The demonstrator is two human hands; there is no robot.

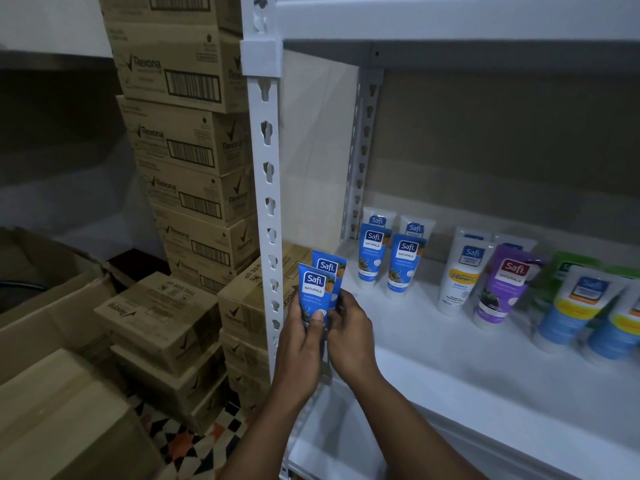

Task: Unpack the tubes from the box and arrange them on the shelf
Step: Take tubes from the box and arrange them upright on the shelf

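Observation:
Two blue Safi Naturals tubes are held upright at the shelf's left front corner, one in front (313, 289) and one behind (329, 268). My left hand (301, 337) grips the front tube, thumb on its lower face. My right hand (349, 332) holds the rear tube from the right. On the white shelf (433, 351) stand several blue Safi tubes (403, 265) at the back left, then a white tube (462, 271), a purple tube (502, 289) and white-and-blue tubes (575, 306) at the right.
The white slotted shelf post (268, 188) rises just left of my hands. Stacked Rexona cartons (194, 147) fill the space left of the shelf. An open cardboard box (52, 299) sits at the lower left over a patterned floor (204, 445).

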